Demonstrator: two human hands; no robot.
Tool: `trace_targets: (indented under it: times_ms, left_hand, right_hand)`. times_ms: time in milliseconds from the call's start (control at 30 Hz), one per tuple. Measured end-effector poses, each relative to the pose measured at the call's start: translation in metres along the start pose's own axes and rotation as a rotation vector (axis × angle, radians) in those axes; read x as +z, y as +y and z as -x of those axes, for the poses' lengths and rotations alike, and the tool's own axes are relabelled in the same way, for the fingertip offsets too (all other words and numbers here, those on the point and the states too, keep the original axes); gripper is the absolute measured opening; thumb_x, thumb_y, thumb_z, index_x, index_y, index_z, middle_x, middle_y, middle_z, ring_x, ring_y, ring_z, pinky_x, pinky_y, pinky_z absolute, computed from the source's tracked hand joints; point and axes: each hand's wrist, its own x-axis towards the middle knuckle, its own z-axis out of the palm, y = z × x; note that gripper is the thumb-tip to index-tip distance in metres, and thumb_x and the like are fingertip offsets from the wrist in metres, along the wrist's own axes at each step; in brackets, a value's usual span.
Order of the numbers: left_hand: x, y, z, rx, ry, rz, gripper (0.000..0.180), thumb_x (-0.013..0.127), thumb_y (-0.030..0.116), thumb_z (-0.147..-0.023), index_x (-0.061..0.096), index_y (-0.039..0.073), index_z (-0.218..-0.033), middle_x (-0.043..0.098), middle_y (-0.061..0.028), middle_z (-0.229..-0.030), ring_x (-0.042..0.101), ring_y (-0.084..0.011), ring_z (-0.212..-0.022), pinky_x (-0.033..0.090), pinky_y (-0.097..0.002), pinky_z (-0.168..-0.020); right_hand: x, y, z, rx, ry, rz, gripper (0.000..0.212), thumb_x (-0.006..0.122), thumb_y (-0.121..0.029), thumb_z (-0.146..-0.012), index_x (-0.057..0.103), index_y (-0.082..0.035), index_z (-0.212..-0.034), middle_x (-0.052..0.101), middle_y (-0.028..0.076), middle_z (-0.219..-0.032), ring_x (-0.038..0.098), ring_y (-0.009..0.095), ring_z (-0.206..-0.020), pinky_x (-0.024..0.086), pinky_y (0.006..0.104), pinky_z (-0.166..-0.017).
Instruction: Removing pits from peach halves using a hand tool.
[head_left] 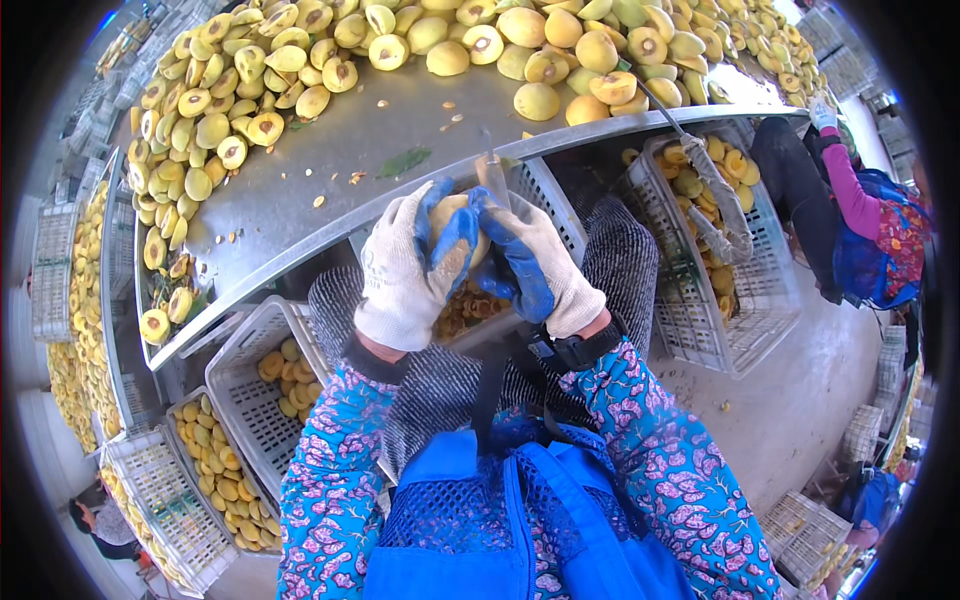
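My left hand (415, 262), in a white knitted glove with blue-coated fingers, is closed round a yellow peach (447, 222) at the table's front edge, above my lap. My right hand (540, 262), gloved alike, has its fingers curled and its thumb side pressed to the same peach. A narrow upright metal blade (493, 178) stands just beyond my right fingers, next to the peach. Whether that blade is held or fixed to the table edge I cannot tell. The gloves hide much of the peach.
Halved yellow peaches (428, 35) are heaped along the far side of the metal table (330, 160). Plastic crates of peaches stand at left (262, 345) and right (690, 315). A hooked, wrapped rod (715, 190) hangs over the right crate. Another person (865, 215) sits at far right.
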Motion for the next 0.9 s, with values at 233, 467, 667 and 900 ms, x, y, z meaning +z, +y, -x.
trace_targets:
  times_ms: [233, 467, 667, 900]
  left_hand:
    - [-0.013, -0.005, -0.008, 0.162, -0.117, -0.124, 0.041, 0.061, 0.026, -0.082, 0.055, 0.002, -0.115, 0.06, -0.0197, -0.103, 0.059, -0.0383, -0.093, 0.047, -0.0405, -0.081]
    - [0.013, -0.01, 0.002, -0.227, 0.029, 0.242, 0.033, 0.054, 0.029, -0.091, 0.059, -0.002, -0.103, 0.065, -0.0157, -0.084, 0.062, -0.0203, -0.078, 0.047, -0.0299, -0.073]
    - [0.026, -0.026, 0.0, -0.371, 0.048, 0.299, 0.032, 0.055, 0.028, -0.091, 0.061, -0.002, -0.101, 0.064, -0.011, -0.079, 0.056, -0.0142, -0.071, 0.046, -0.0287, -0.069]
    - [0.034, -0.053, 0.005, -0.718, 0.03, 0.627, 0.035, 0.053, 0.032, -0.092, 0.062, 0.001, -0.105, 0.066, -0.0079, -0.087, 0.061, -0.016, -0.075, 0.048, -0.028, -0.066]
  right_hand:
    - [0.0, 0.004, -0.003, -0.045, -0.086, 0.06, 0.033, 0.057, -0.03, -0.092, 0.057, -0.006, -0.114, 0.061, 0.0, -0.091, 0.056, 0.004, -0.076, 0.047, 0.0186, -0.058]
    - [0.0, 0.009, -0.008, -0.056, 0.038, 0.045, 0.026, 0.067, -0.024, -0.085, 0.061, -0.002, -0.099, 0.061, 0.001, -0.083, 0.055, 0.007, -0.065, 0.048, 0.0224, -0.053]
    - [-0.011, 0.017, -0.02, -0.124, 0.08, 0.21, 0.031, 0.069, -0.027, -0.084, 0.063, 0.0, -0.097, 0.062, 0.003, -0.08, 0.054, 0.006, -0.072, 0.046, 0.0219, -0.066]
    - [-0.007, 0.014, -0.02, -0.273, 0.084, 0.645, 0.036, 0.07, -0.029, -0.08, 0.063, 0.0, -0.1, 0.066, 0.007, -0.085, 0.059, 0.012, -0.077, 0.048, 0.0266, -0.071]
